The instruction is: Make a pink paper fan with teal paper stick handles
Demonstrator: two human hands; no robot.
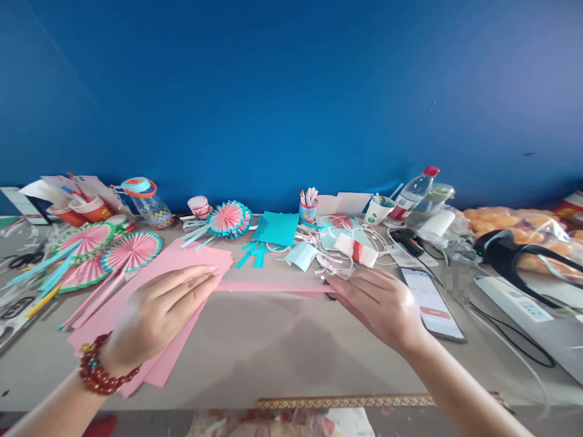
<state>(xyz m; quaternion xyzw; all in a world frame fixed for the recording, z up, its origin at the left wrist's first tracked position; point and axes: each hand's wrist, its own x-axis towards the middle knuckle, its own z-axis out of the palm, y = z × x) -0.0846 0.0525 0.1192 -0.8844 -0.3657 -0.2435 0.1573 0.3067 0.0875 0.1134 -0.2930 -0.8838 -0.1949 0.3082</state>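
Note:
A narrow pink paper strip point(273, 287), perhaps a folded sheet, stretches level between my two hands above the grey table. My left hand point(157, 312), with a red bead bracelet point(98, 370) on its wrist, pinches the strip's left end, fingers pressed together. At the other end my right hand point(380, 303) closes on the strip, its thumb mostly hidden. Beneath my left hand lie large pink paper sheets point(168, 358). Beyond the strip are teal paper point(277, 228), teal cut strips point(259, 255) and a card wound with red thread point(357, 250).
Several pleated paper fans point(132, 252) lie at the left, another fan point(228, 220) further back. A pencil cup point(308, 212), a paper cup point(379, 209) and a bottle point(414, 191) stand along the blue wall. A phone point(432, 306) and a power strip point(514, 297) lie at right.

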